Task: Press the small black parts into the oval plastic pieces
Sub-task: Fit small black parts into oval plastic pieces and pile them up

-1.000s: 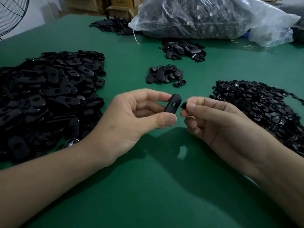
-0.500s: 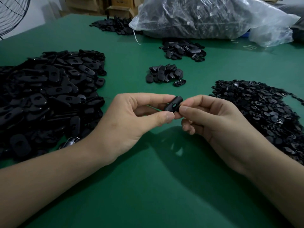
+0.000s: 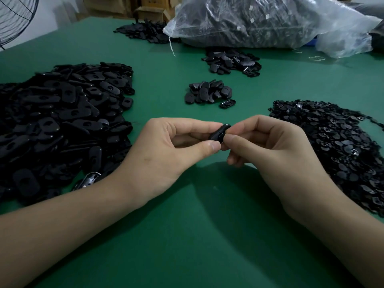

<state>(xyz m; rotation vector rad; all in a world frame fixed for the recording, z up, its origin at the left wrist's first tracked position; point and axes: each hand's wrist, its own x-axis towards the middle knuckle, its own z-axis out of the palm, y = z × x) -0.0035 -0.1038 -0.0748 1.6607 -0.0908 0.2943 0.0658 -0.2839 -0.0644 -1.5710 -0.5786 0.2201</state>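
A black oval plastic piece (image 3: 219, 132) is held above the green table (image 3: 187, 235) at the centre of the view. My left hand (image 3: 166, 154) pinches it between thumb and forefinger. My right hand (image 3: 270, 154) meets it from the right, thumb and forefinger pinching against its face; the small black part is hidden under those fingertips. A big heap of oval pieces (image 3: 58, 121) lies at the left. A heap of small black parts (image 3: 336, 146) lies at the right.
A small cluster of oval pieces (image 3: 207, 93) lies just beyond my hands, with another (image 3: 232, 62) farther back. A clear plastic bag of parts (image 3: 259, 21) fills the far edge. A fan (image 3: 14, 15) stands at the far left, cardboard boxes behind.
My right hand has moved left and closed onto the oval piece with the small part. The gap between the two hands is gone. The piece now lies flatter and lower.
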